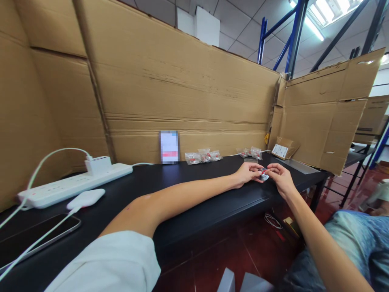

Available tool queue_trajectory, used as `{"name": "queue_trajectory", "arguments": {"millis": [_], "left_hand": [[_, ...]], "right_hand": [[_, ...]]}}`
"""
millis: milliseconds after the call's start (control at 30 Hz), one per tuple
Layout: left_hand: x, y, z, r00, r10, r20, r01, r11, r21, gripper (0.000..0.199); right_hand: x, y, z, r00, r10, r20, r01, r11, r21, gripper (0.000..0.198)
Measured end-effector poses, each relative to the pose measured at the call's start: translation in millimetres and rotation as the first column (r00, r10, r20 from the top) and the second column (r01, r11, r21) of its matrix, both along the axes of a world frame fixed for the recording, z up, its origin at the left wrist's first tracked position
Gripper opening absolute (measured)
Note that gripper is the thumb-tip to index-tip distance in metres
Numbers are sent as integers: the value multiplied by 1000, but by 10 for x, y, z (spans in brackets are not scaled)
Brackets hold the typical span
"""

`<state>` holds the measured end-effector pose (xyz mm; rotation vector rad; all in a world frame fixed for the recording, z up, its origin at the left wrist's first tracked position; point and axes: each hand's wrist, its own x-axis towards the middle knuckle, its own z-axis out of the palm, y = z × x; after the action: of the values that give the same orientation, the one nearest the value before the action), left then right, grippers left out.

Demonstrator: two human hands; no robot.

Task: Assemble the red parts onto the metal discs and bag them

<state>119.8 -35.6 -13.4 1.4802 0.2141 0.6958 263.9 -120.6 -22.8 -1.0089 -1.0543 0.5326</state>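
Near the front edge of the black table, on its right side, my left hand [247, 174] and my right hand [281, 178] come together. Between their fingertips is a small red and silvery-white item [263, 175], pinched from both sides. Its exact kind is too small to make out. Just behind the hands lie several small clear plastic bags [255, 153] with red and whitish contents. A second group of such bags [203, 156] sits farther left along the cardboard wall. A small flat clear piece [251, 160] lies right behind my left hand.
A lit phone [169, 147] leans on the cardboard wall [188, 81]. At left are a white power strip [75, 184], a white charging pad [86, 198] and a dark phone [39, 239] with cables. A small opened carton [285, 148] stands back right. Someone's denim-clad leg [343, 247] shows lower right.
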Motion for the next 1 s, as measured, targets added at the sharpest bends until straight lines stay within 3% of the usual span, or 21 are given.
{"name": "queue_trajectory", "arguments": {"millis": [367, 800, 900, 1000], "left_hand": [[51, 9, -13, 990, 125, -59, -124, 992, 19, 14], [123, 30, -52, 938, 320, -133, -279, 926, 255, 19], [85, 134, -50, 872, 466, -149, -389, 846, 365, 18], [31, 341, -4, 717, 688, -113, -506, 625, 595, 14]], "right_hand": [[-46, 10, 19, 999, -3, 46, 7, 997, -74, 25], [-34, 57, -4, 994, -96, 45, 99, 992, -75, 14], [-10, 79, -26, 991, -132, 21, 133, 989, -60, 13], [8, 111, -47, 986, -167, -11, 166, 984, -60, 14]]}}
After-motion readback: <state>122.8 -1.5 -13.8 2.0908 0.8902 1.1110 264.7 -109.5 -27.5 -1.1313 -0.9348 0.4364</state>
